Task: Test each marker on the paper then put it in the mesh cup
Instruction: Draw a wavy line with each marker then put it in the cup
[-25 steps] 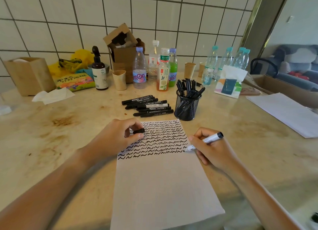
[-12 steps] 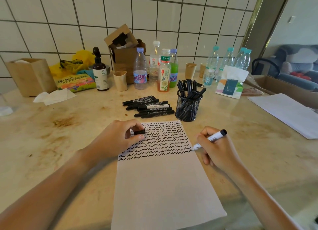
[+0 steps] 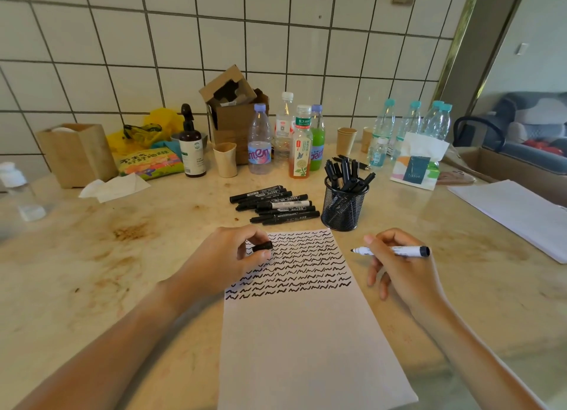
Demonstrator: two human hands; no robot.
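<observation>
A sheet of white paper [image 3: 300,342] lies in front of me, its top third filled with black wavy lines. My right hand [image 3: 402,271] holds an uncapped white marker [image 3: 392,251] level, just right of the paper, tip pointing left and off the sheet. My left hand [image 3: 227,256] rests on the paper's upper left corner and pinches the black cap [image 3: 262,246]. Beyond the paper stands the black mesh cup [image 3: 343,210] with several markers in it. A row of several black markers [image 3: 273,205] lies on the counter to the cup's left.
Bottles [image 3: 300,142], paper cups [image 3: 225,163], a brown pump bottle [image 3: 190,148], cardboard boxes [image 3: 236,112] and a tissue pack [image 3: 417,164] line the tiled wall. More white sheets [image 3: 515,213] lie at the right. A crumpled tissue [image 3: 113,187] sits at the left.
My right hand has lifted the marker off the paper's right edge and turned it level, moving it slightly right. My left hand stays on the corner with the cap.
</observation>
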